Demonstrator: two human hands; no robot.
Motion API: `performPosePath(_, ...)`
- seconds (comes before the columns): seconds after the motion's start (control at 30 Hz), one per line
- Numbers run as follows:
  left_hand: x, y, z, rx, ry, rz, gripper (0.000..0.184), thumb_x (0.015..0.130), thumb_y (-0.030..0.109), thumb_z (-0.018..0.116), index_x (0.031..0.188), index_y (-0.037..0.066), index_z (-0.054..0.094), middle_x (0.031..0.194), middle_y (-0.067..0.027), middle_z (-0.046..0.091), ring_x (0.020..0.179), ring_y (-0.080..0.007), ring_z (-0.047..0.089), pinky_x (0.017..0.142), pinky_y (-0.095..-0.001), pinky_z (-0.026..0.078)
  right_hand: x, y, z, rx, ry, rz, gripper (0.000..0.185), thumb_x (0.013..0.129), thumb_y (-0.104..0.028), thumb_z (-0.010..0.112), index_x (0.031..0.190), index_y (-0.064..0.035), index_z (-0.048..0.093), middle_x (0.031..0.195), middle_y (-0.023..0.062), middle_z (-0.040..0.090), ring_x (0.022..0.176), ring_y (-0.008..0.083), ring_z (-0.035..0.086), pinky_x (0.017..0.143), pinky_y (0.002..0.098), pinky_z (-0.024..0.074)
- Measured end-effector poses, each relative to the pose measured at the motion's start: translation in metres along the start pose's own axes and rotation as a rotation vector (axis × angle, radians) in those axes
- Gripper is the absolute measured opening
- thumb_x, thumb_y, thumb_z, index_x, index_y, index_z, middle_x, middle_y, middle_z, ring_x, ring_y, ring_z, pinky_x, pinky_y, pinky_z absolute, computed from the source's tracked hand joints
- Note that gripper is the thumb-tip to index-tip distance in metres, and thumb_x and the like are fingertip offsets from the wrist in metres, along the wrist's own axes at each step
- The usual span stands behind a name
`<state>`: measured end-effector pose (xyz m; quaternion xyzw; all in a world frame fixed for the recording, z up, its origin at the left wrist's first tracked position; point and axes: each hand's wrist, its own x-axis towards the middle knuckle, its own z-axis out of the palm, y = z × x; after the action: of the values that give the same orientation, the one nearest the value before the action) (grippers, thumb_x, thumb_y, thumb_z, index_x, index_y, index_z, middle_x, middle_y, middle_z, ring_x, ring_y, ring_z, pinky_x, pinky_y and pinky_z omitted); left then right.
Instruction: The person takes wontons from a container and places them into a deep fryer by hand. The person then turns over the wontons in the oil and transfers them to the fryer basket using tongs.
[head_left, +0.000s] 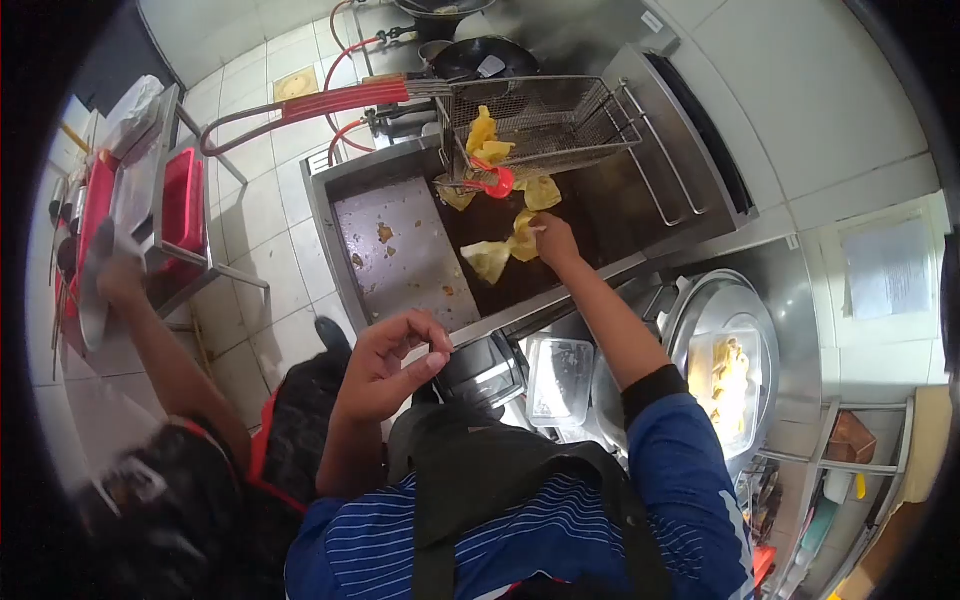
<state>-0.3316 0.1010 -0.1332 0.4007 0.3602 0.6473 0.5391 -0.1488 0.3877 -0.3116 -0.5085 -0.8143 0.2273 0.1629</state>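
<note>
My right hand (553, 240) reaches over the fryer's dark oil well, its fingers pinched on a flat yellow piece of food, perhaps dough (523, 242). Another pale yellow piece (487, 260) lies just left of it. More yellow pieces (541, 192) are in the well below the wire fry basket (575, 125). Inside the basket's near left end sits a folded yellow piece (482, 130), and a red-ended utensil (498, 182) lies against the basket's edge. In front of the fryer my left hand (395, 365) hovers, fingers loosely curled, thumb apart, nothing visible in it.
Crumbs dot the fryer's metal drain plate (400, 250). The basket's long red handle (340, 100) juts left. A tub of yellow pieces (728, 385) and a clear lidded container (560, 380) stand at right. A co-worker's hand (122, 280) holds a round metal lid or plate at left.
</note>
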Motion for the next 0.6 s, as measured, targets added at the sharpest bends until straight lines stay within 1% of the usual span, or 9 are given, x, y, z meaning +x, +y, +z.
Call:
performPosePath(0.13,-0.002,-0.005,0.001,-0.007,-0.019,-0.005,0.010,0.076,0.001,0.056,0.086,0.000,0.053,0.083,-0.0044,0.051,0.080,-0.0110,0.048,0.075,-0.0241,0.036,-0.017,-0.029,-0.043,-0.226,0.052,-0.082,0.018,0.072,-0.008,0.055,0.090,-0.0079,0.060,0.090,0.0122,0.060,0.088,0.0322,0.055,0.074,0.0390,0.0448)
performPosePath(0.2,-0.006,-0.010,0.005,-0.013,-0.025,-0.029,0.010,0.076,0.001,0.056,0.085,0.000,0.053,0.083,-0.0044,0.051,0.080,-0.0109,0.048,0.074,-0.0241,0.037,-0.038,-0.053,-0.082,-0.348,-0.094,-0.187,0.021,0.072,-0.009,0.055,0.092,-0.0084,0.059,0.096,0.0106,0.059,0.094,0.0286,0.054,0.080,0.0387,0.0424)
performPosePath(0.23,-0.009,-0.012,0.007,-0.005,0.001,-0.058,0.010,0.075,0.000,0.056,0.085,0.000,0.053,0.082,-0.0044,0.051,0.079,-0.0108,0.048,0.074,-0.0242,0.037,-0.051,-0.067,-0.103,-0.371,-0.190,-0.171,0.020,0.072,-0.008,0.055,0.092,-0.0083,0.059,0.096,0.0099,0.059,0.093,0.0285,0.054,0.080,0.0385,0.0418)
performPosePath(0.27,-0.012,-0.013,0.009,0.000,0.020,-0.085,0.011,0.074,-0.001,0.056,0.085,0.000,0.053,0.081,-0.0045,0.051,0.078,-0.0106,0.048,0.073,-0.0243,0.037,-0.067,-0.078,-0.124,-0.369,-0.179,-0.141,0.020,0.072,-0.008,0.055,0.092,-0.0083,0.059,0.096,0.0099,0.059,0.093,0.0285,0.054,0.080,0.0385,0.0418)
performPosePath(0.33,-0.018,-0.017,0.011,0.042,0.076,-0.112,0.010,0.073,0.001,0.055,0.083,-0.001,0.053,0.080,-0.0044,0.051,0.076,-0.0107,0.048,0.070,-0.0241,0.037,-0.102,-0.091,-0.178,-0.339,-0.337,-0.267,0.019,0.074,-0.010,0.056,0.093,-0.0079,0.059,0.096,0.0094,0.059,0.091,0.0276,0.055,0.078,0.0381,0.0426)
performPosePath(0.37,-0.019,-0.019,0.011,0.090,0.074,-0.080,0.010,0.073,0.004,0.055,0.081,0.000,0.052,0.078,-0.0042,0.050,0.074,-0.0110,0.047,0.069,-0.0237,0.037,-0.119,-0.096,-0.210,-0.376,-0.313,-0.203,0.019,0.074,-0.010,0.056,0.093,-0.0079,0.059,0.096,0.0094,0.059,0.091,0.0276,0.055,0.078,0.0381,0.0426)
performPosePath(0.47,-0.017,-0.019,0.027,0.191,0.107,-0.028,0.014,0.071,0.011,0.055,0.078,0.001,0.050,0.073,-0.0041,0.048,0.070,-0.0124,0.045,0.066,-0.0234,0.035,-0.171,-0.096,-0.309,-0.183,-0.195,-0.091,0.022,0.075,-0.014,0.059,0.096,-0.0063,0.059,0.095,0.0092,0.060,0.085,0.0234,0.056,0.075,0.0348,0.0449)
performPosePath(0.53,-0.016,-0.021,0.035,0.200,0.057,0.009,0.018,0.071,0.015,0.058,0.079,0.001,0.049,0.072,-0.0046,0.046,0.070,-0.0133,0.044,0.068,-0.0255,0.036,-0.208,-0.075,-0.370,-0.230,0.046,-0.006,0.021,0.074,-0.013,0.062,0.093,-0.0055,0.059,0.095,0.0082,0.060,0.080,0.0211,0.056,0.073,0.0336,0.0454)
performPosePath(0.6,-0.015,-0.028,0.042,0.159,-0.051,0.004,0.019,0.071,0.016,0.059,0.080,0.002,0.049,0.072,-0.0048,0.046,0.069,-0.0135,0.044,0.068,-0.0268,0.036,-0.252,-0.035,-0.409,-0.384,0.172,0.113,0.019,0.072,-0.012,0.063,0.089,-0.0044,0.061,0.090,0.0075,0.061,0.077,0.0194,0.055,0.069,0.0319,0.0453)
